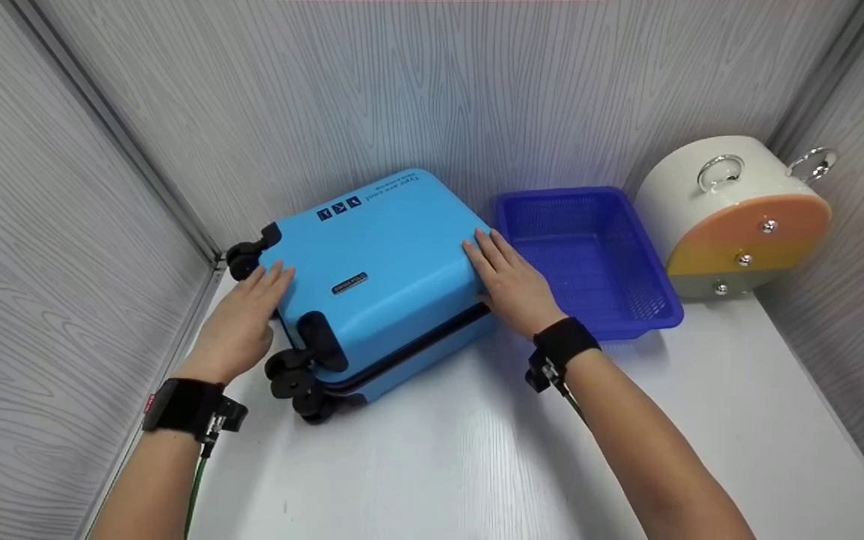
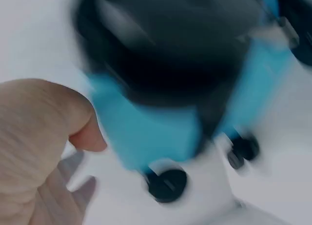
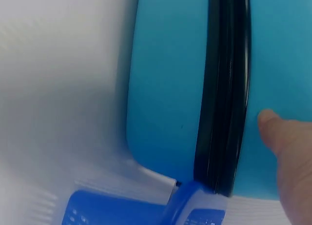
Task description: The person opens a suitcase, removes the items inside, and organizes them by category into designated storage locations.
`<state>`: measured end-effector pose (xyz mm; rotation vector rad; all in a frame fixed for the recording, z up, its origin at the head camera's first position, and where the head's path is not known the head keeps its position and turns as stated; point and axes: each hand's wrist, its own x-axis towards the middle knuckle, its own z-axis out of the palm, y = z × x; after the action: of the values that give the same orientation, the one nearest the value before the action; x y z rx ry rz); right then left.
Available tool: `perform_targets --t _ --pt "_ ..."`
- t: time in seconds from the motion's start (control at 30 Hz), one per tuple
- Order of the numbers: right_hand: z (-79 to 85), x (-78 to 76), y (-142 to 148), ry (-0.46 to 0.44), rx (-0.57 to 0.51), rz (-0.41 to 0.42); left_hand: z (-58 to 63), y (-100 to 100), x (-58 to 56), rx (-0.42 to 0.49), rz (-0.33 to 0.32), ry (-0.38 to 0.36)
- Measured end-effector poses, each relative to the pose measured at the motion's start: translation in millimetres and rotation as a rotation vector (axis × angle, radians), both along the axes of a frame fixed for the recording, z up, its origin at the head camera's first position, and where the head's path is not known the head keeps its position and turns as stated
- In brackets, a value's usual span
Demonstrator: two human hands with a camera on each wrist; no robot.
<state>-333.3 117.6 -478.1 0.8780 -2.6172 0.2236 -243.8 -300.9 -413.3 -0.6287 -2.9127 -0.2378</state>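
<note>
A small light-blue hard-shell suitcase [image 1: 379,255] lies flat on the white table, its black wheels [image 1: 297,382] toward me and to the left. My left hand [image 1: 248,315] rests with straight fingers on the suitcase's left edge between the wheels. My right hand [image 1: 507,277] lies flat with straight fingers on its right edge, thumb down the side by the black zipper seam [image 3: 224,88]. The left wrist view is blurred, showing the blue shell [image 2: 156,132], a wheel [image 2: 165,183] and my thumb [image 2: 85,132]. In the right wrist view my thumb [image 3: 287,137] touches the shell.
An empty dark-blue plastic basket [image 1: 589,255] stands right of the suitcase, touching or nearly touching it. A round cream device with orange and yellow face and metal rings [image 1: 739,217] sits at the far right. Grey wood-grain walls [image 1: 64,225] enclose three sides.
</note>
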Motion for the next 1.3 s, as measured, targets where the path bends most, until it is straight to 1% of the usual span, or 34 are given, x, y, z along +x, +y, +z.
perform_targets --t 0.07,0.13,0.2,0.3,0.4,0.53,0.67,0.77,0.87,0.93,1.0,1.1,1.2,1.3 --pt "-1.9 2.5 -2 -0.01 -0.01 -0.012 -6.9 -11 -6.0 -0.047 -0.01 0.036" --pt "-4.7 5.4 -4 -0.025 -0.027 -0.024 -12.9 -15 -10.4 -0.05 -0.015 0.046" --pt "-7.1 8.4 -6 -0.031 -0.047 -0.033 -16.7 -15 -13.4 -0.052 -0.016 0.031" --pt "-7.3 14.0 -10 -0.041 -0.072 -0.044 -18.9 -11 -15.2 -0.049 -0.003 0.0" --pt "-5.8 21.3 -13 -0.051 -0.084 -0.066 -19.8 -8 -16.0 -0.052 -0.009 0.004" --pt "-8.2 36.0 -24 -0.074 -0.13 -0.087 -22.7 -9 -14.9 -0.046 -0.018 0.024" --pt "-17.8 55.2 -40 -0.08 -0.176 -0.082 -25.3 -11 -11.3 0.004 0.0 -0.011" --pt "-27.5 70.3 -52 -0.08 -0.176 -0.053 -26.9 -13 -8.0 0.041 0.012 -0.027" --pt "-35.3 83.4 -62 -0.084 -0.15 0.002 -28.5 -13 -4.8 0.042 0.016 -0.013" --pt "-38.3 88.2 -66 -0.074 -0.124 0.025 -29.3 -13 -3.0 0.036 0.017 -0.004" --pt "-38.9 89.3 -68 -0.059 -0.099 0.032 -29.8 -12 -1.0 0.026 0.019 0.002" --pt "-37.3 84.8 -66 -0.049 -0.056 0.021 -30.1 -10 3.2 0.006 0.026 0.031" --pt "-34.8 76.8 -59 -0.052 -0.024 0.021 -30.2 -6 6.8 -0.027 0.017 0.102" --pt "-33.0 67.9 -51 -0.056 -0.025 0.009 -29.3 -1 7.8 -0.078 -0.019 0.201"
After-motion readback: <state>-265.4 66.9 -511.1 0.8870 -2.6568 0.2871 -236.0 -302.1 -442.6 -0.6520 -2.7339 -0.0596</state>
